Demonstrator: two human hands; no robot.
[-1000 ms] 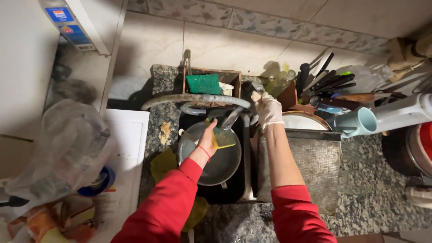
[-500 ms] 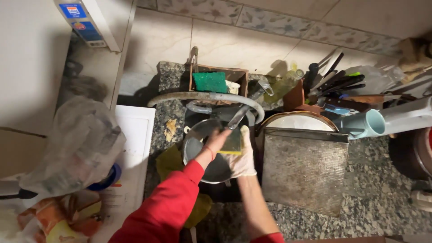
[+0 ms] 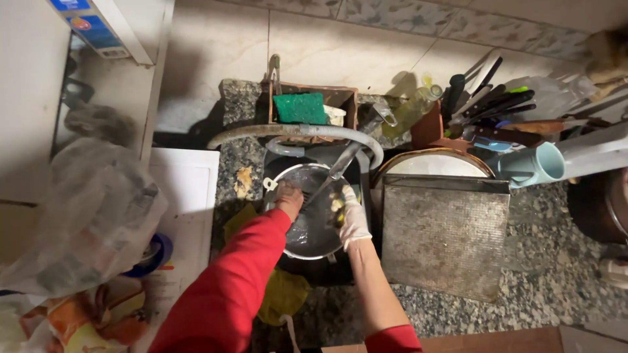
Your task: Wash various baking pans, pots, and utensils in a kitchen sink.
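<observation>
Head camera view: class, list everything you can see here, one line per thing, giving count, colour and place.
Metal bowl: one, silvery, in the sink.
Hose: one, grey, arching over the sink.
Scouring pad: one, green, in the brown caddy.
Grater tray: one, grey, right of the sink.
Cup: one, pale blue, on its side.
Plastic bag: one, clear, far left.
Left hand: bare, on the bowl's rim.
Right hand: white-gloved, inside the bowl.
</observation>
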